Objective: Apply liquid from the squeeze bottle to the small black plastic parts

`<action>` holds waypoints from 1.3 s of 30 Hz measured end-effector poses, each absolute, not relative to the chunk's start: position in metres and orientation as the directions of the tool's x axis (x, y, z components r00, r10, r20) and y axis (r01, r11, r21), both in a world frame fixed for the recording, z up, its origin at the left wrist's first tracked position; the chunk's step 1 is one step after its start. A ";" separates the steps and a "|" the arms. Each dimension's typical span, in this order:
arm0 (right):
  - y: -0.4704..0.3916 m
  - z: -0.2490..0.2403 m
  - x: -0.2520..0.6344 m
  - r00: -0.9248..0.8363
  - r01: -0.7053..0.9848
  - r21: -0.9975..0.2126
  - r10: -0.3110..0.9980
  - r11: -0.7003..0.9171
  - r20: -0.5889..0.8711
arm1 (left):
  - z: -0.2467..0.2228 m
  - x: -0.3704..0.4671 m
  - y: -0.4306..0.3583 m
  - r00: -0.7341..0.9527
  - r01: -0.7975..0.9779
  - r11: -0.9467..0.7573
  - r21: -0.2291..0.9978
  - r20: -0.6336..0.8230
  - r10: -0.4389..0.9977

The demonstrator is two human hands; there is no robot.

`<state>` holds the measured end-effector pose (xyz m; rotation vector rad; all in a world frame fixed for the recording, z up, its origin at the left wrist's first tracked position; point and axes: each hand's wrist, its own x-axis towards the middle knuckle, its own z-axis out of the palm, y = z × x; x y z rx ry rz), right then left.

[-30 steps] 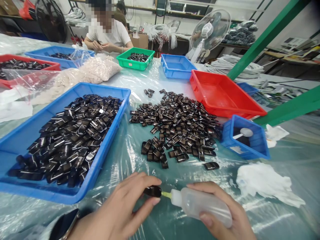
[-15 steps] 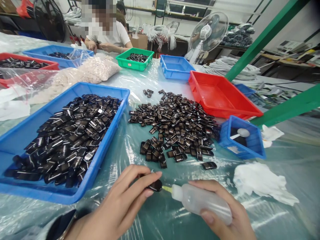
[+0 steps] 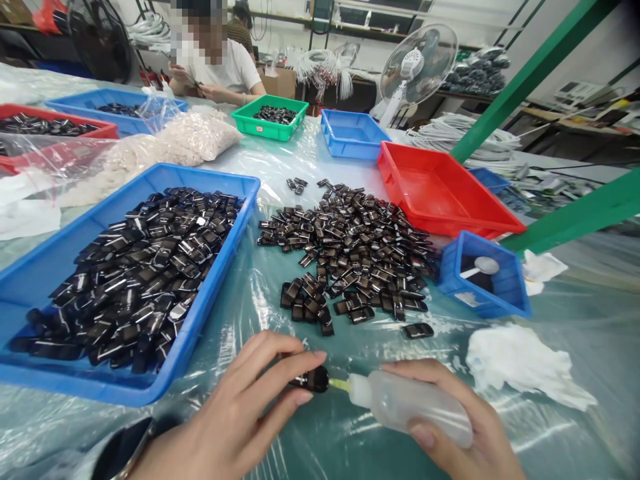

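Observation:
Between the fingertips and thumb of my left hand [image 3: 255, 393] is a small glossy black plastic part [image 3: 317, 379], its rounded end pointing right. My right hand [image 3: 465, 420] is wrapped round a translucent squeeze bottle [image 3: 420, 405] lying nearly level. The bottle's thin yellowish nozzle is at the rounded end of the part; whether they touch I cannot tell. Beyond my hands a heap of similar black parts [image 3: 360, 247] is spread on the plastic-covered table. Left of it, a large blue tray [image 3: 215, 293] holds many more of them.
A small blue bin [image 3: 505, 293] with a white scoop stands right of the heap, near a crumpled white cloth [image 3: 530, 367]. Behind are a red tray [image 3: 445, 187], a blue tray [image 3: 355, 133] and a green tray [image 3: 270, 120]. A person [image 3: 225, 73] sits across the table.
Both my hands have shifted slightly right and down, with the part and the bottle still held. The person across the table has raised one hand.

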<state>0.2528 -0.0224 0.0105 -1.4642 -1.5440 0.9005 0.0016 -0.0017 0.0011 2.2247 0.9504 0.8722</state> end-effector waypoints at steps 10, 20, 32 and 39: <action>-0.022 0.012 0.255 -0.010 0.396 -0.918 0.999 0.036 0.035 | 0.000 0.003 -0.003 0.544 0.426 -0.589 0.686 0.326 0.773; -0.019 0.016 0.253 -0.043 0.418 -0.904 0.996 0.090 0.079 | -0.001 0.002 -0.004 0.556 0.401 -0.583 0.707 0.318 0.768; 0.003 -0.010 0.267 0.059 0.367 -0.929 0.998 -0.054 -0.035 | 0.001 0.005 0.004 0.208 0.463 -0.226 0.857 0.143 0.968; 0.000 -0.019 0.254 0.069 0.613 -0.778 0.971 0.138 0.227 | 0.000 0.006 0.003 0.234 0.445 -0.207 0.871 0.109 0.966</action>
